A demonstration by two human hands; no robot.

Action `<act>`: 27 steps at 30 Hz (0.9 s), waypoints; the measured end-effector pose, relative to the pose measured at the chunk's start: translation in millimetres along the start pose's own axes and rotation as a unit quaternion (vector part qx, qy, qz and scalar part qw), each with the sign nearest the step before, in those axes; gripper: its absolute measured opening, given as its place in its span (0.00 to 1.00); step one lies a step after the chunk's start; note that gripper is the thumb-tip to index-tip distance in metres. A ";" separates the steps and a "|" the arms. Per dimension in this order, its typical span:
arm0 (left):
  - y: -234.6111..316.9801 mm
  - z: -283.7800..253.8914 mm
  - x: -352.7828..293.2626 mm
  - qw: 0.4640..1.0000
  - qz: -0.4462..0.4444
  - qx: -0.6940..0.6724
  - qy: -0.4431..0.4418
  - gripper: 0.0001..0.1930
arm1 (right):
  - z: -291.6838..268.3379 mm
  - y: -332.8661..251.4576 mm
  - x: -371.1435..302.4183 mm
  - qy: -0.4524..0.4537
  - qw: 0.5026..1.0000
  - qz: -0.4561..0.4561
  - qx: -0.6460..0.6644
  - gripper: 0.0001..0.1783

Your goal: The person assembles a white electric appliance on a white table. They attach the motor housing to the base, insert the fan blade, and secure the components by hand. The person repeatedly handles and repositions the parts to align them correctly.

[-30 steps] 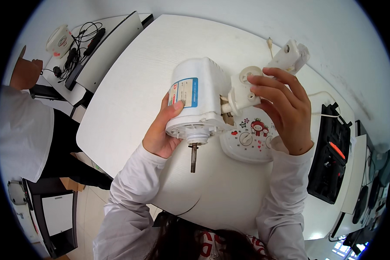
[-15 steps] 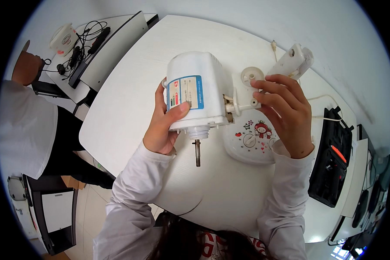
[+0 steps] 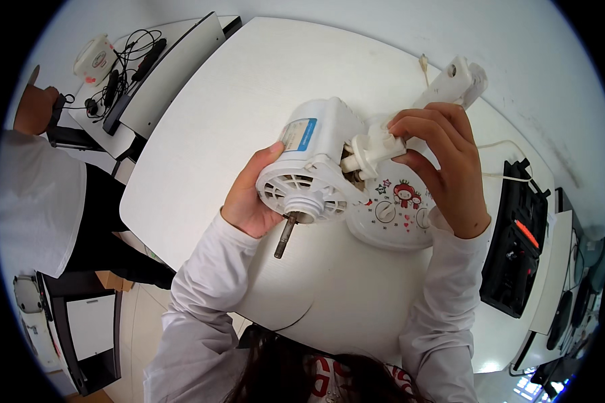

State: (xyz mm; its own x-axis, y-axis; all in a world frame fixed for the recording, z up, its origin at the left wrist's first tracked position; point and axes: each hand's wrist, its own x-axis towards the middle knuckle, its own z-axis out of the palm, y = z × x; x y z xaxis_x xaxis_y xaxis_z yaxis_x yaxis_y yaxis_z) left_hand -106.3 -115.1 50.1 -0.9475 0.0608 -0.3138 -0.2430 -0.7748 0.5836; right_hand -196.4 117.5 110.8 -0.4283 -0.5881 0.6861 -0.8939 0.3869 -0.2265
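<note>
The white fan motor housing sits lifted above the white table, tipped so its metal shaft points down and toward the person, and that long axis runs from shaft tip up to the neck joint on the housing's far right. The left hand cups the housing's left side, fingers clasped round it. The right hand is nearer the joint, pinching that white neck piece. Just right of the housing, under the right hand, lies the round fan base with 2 dials.

Fan motor above fan base
</note>
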 end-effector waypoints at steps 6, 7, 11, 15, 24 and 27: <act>5.8 -3.2 -0.5 0.994 0.080 0.062 -0.033 0.39 | -2.6 -2.2 3.6 0.009 0.999 -0.020 -0.041 0.21; 7.6 -6.1 -1.2 0.993 0.087 0.065 -0.040 0.46 | -3.3 -3.9 2.6 0.003 0.999 -0.008 -0.046 0.21; 7.7 1.1 1.0 0.927 0.263 0.265 0.027 0.65 | 4.7 -1.8 -0.9 -0.014 0.997 -0.010 -0.077 0.22; 5.9 2.5 -2.7 0.884 0.348 0.312 0.019 0.68 | 11.9 -3.9 -0.8 -0.001 0.995 -0.025 -0.093 0.23; 3.9 3.3 -10.2 0.839 0.389 0.379 0.040 0.69 | 22.6 -6.2 -8.7 -0.022 0.991 -0.022 -0.129 0.33; 3.6 2.4 -8.9 0.818 0.406 0.405 0.037 0.69 | 24.4 -6.4 -9.0 -0.010 0.990 -0.034 -0.139 0.33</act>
State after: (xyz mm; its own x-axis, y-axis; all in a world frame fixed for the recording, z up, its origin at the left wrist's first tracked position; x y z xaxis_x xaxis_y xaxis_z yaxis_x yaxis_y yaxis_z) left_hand -99.2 -116.9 56.8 -0.8566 -0.3291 0.3973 0.3744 0.1331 0.9177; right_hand -190.0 103.0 89.2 -0.3729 -0.6329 0.6785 -0.8512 0.5244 0.0214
